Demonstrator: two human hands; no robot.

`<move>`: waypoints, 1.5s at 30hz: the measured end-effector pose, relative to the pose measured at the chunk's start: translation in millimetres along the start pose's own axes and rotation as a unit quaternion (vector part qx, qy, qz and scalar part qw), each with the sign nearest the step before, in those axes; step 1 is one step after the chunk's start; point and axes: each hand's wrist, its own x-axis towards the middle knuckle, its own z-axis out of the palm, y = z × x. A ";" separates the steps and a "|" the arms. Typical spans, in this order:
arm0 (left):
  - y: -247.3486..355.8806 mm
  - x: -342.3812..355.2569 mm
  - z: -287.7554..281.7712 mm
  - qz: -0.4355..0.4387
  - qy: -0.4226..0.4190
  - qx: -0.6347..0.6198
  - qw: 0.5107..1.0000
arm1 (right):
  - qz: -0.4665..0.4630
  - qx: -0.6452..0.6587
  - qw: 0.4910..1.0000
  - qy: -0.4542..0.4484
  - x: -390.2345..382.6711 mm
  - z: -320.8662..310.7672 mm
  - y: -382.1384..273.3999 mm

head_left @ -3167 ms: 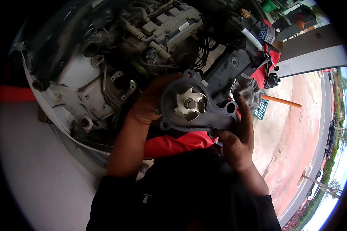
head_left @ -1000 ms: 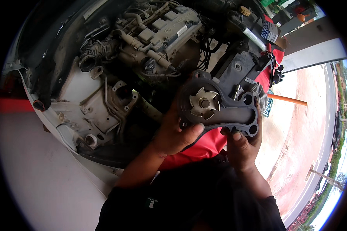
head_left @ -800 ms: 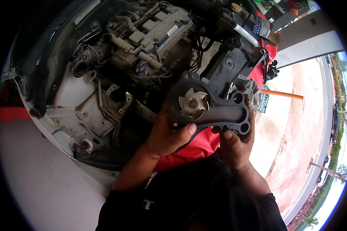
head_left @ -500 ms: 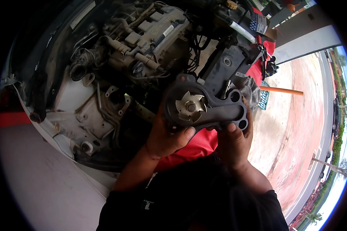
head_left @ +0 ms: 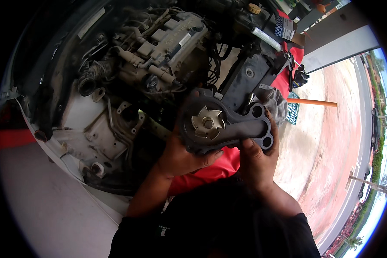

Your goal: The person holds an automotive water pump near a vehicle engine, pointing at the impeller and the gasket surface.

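Note:
A dark pump housing (head_left: 241,129) with a silver bladed impeller (head_left: 208,122) at its round end faces up at me, held over the front of an open engine bay. My left hand (head_left: 185,157) is closed round the lower left of the housing, its thumb along the bottom edge and the other fingers hidden behind it. My right hand (head_left: 258,161) grips the right end, thumb at the lower edge and fingers round the far side. Behind the housing lie a black radiator top (head_left: 256,64) and a crumpled grey bundle (head_left: 275,107).
The engine (head_left: 167,47) fills the top middle, the white inner bay (head_left: 107,137) the left. A red cover (head_left: 210,172) drapes the front edge. A box (head_left: 286,30), an orange handle (head_left: 314,102) and a teal crate (head_left: 292,114) are at the right, above the pavement (head_left: 322,163).
Since the earliest frame my left hand has dropped from the housing's upper left to its lower left. Over the last second the housing has shifted left, still in both hands.

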 end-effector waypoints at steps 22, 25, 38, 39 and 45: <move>6.0 -2.7 0.6 -0.068 -0.131 -0.139 0.979 | 0.158 -0.278 0.905 -0.281 36.9 -2.3 -99.3; 14.5 2.1 -0.1 -0.037 -0.149 -0.117 0.981 | 0.152 -0.275 0.906 -0.282 34.5 0.0 -95.4; 22.1 2.9 -7.2 -0.035 -0.223 -0.017 0.974 | 0.180 -0.258 0.904 -0.289 45.8 9.0 -87.4; 21.3 2.2 -6.4 -0.035 -0.217 -0.033 0.975 | 0.187 -0.250 0.905 -0.288 45.7 8.0 -85.9; 19.3 3.2 -9.9 -0.017 -0.240 0.036 0.970 | 0.220 -0.223 0.908 -0.279 44.9 10.5 -84.4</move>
